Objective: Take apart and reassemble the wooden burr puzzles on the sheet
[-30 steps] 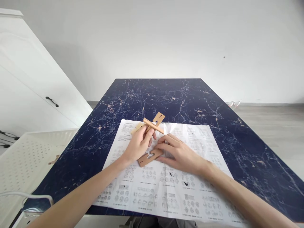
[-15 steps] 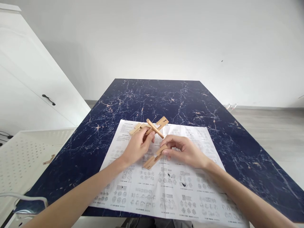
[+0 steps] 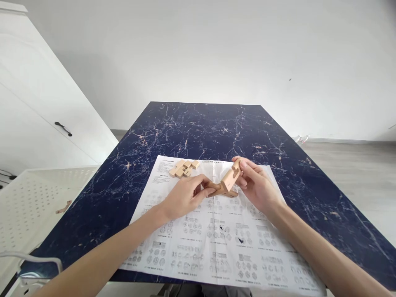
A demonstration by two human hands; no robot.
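Left hand (image 3: 185,197) pinching low wooden piece (image 3: 216,190); right hand (image 3: 258,185) fingers closed on slotted piece (image 3: 230,178); align notches squarely, no forcing; joint contact probably partial, unclear.

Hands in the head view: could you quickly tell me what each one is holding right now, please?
Left hand: closed on one end of the crossed wooden pieces.
Right hand: closed on the upper end of the same pieces.
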